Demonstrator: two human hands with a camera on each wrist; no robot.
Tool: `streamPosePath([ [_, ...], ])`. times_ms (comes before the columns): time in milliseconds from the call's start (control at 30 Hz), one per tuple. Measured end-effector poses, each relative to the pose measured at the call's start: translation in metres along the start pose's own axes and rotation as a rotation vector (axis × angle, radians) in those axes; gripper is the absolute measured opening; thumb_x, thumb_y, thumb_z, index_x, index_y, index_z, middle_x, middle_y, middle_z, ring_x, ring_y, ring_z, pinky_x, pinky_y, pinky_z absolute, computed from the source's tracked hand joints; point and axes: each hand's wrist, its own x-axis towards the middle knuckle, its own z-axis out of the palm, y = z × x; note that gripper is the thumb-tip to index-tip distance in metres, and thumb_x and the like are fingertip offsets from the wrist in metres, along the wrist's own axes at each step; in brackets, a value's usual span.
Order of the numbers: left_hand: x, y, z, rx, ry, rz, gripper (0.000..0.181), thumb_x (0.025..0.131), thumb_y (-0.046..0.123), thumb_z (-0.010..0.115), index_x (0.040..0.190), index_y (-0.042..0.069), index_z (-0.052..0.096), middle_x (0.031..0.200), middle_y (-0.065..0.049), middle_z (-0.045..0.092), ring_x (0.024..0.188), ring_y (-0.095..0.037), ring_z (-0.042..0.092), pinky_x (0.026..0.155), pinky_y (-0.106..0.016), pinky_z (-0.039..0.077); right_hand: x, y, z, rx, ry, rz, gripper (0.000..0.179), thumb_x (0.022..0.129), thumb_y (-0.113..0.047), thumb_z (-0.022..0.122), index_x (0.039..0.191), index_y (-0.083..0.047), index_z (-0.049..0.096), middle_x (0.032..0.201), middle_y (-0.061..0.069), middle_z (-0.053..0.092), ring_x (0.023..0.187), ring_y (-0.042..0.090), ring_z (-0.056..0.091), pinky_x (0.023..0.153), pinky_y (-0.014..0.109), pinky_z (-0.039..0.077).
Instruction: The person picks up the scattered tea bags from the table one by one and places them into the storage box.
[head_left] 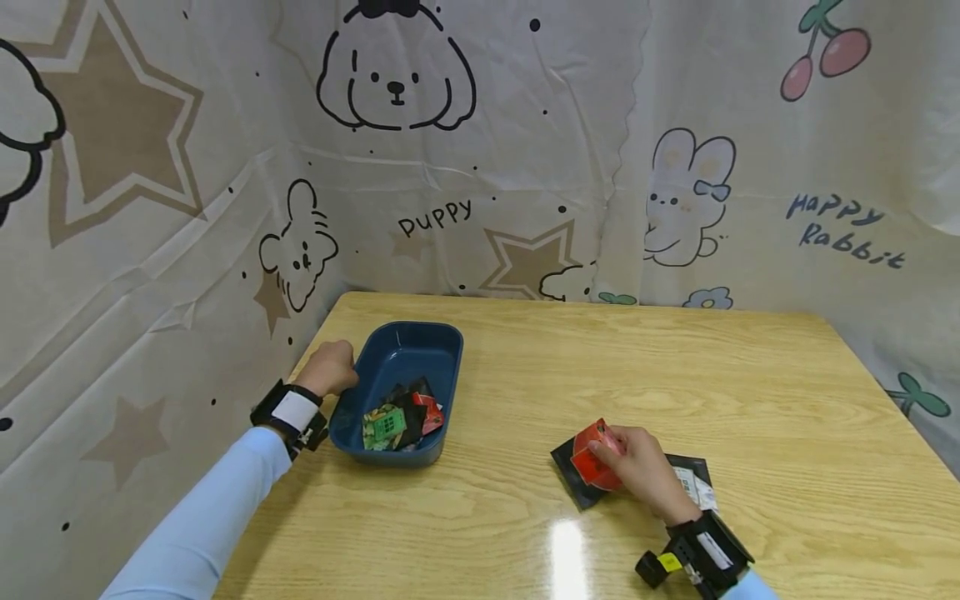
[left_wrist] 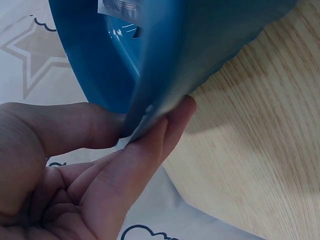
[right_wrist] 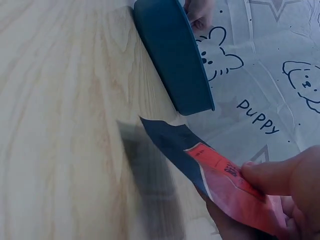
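Observation:
My left hand (head_left: 330, 369) pinches the left rim of a dark blue plastic bin (head_left: 417, 333), thumb on the inner side and fingers outside in the left wrist view. Several sachets lie in the bin's near end, among them a green one (head_left: 384, 426), black ones and a red one (head_left: 430, 412). Over at the right, my right hand (head_left: 641, 467) pinches a red and black sachet (head_left: 597, 454) between thumb and fingers. In the right wrist view its black end sticks out above the table, with a shadow beneath. Another black sachet with a white label (head_left: 697, 483) lies partly hidden behind the right hand.
The wooden table (head_left: 637, 358) carries the bin at its left side. A printed cloth (head_left: 525, 167) hangs behind and along the left. Both wrists wear black camera straps (head_left: 708, 550).

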Motion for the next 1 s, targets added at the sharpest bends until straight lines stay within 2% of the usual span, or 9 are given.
streamPosePath([
  [167, -0.001, 0.001, 0.000, -0.004, -0.005, -0.001, 0.038, 0.073, -0.009, 0.053, 0.048, 0.014, 0.035, 0.045, 0.006, 0.027, 0.040, -0.009, 0.024, 0.041, -0.023, 0.026, 0.002, -0.005, 0.001, 0.045, 0.008, 0.017, 0.015, 0.095, -0.014, 0.061, 0.096, 0.000, 0.067, 0.071, 0.006, 0.065, 0.059, 0.015, 0.057, 0.054, 0.026, 0.045],
  [400, -0.001, 0.001, 0.000, 0.004, 0.001, -0.004, 0.038, 0.074, -0.009, 0.053, 0.050, 0.014, 0.035, 0.047, 0.006, 0.025, 0.041, -0.009, 0.023, 0.042, -0.024, 0.024, 0.008, -0.011, 0.004, 0.088, 0.027, -0.004, 0.021, 0.095, -0.014, 0.061, 0.101, 0.005, 0.067, 0.076, 0.008, 0.068, 0.066, 0.017, 0.065, 0.057, 0.028, 0.052],
  [1000, -0.002, 0.001, 0.000, 0.004, -0.006, -0.018, 0.036, 0.075, -0.009, 0.053, 0.052, 0.013, 0.036, 0.048, 0.005, 0.025, 0.042, -0.009, 0.023, 0.042, -0.024, 0.026, 0.016, -0.029, 0.019, 0.132, 0.028, -0.021, 0.023, 0.095, -0.013, 0.061, 0.106, 0.007, 0.066, 0.082, 0.010, 0.069, 0.069, 0.019, 0.068, 0.060, 0.029, 0.055],
])
